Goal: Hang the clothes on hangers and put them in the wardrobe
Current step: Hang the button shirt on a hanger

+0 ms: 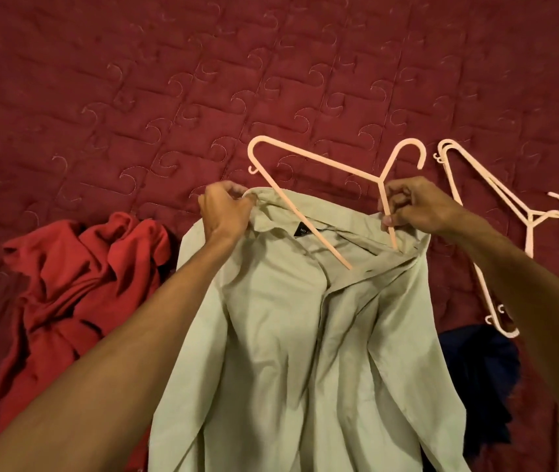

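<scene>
A pale beige collared shirt [305, 335] is spreading front-up with its collar lifting open. A pink plastic hanger [319, 160] is slanting into that collar, one arm going down inside the shirt while the other arm and the hook are sticking out beyond it. A crumpled red garment [77, 284] is lying just left of the shirt, a dark navy garment [479, 386] is bunching against its lower right edge, and two more pink hangers [530, 218] are lying stacked to its right.

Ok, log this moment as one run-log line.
step: pink hanger entering beige shirt | left hand: grips collar | right hand: grips hanger neck | waiting: red garment, spare hangers, navy garment
</scene>
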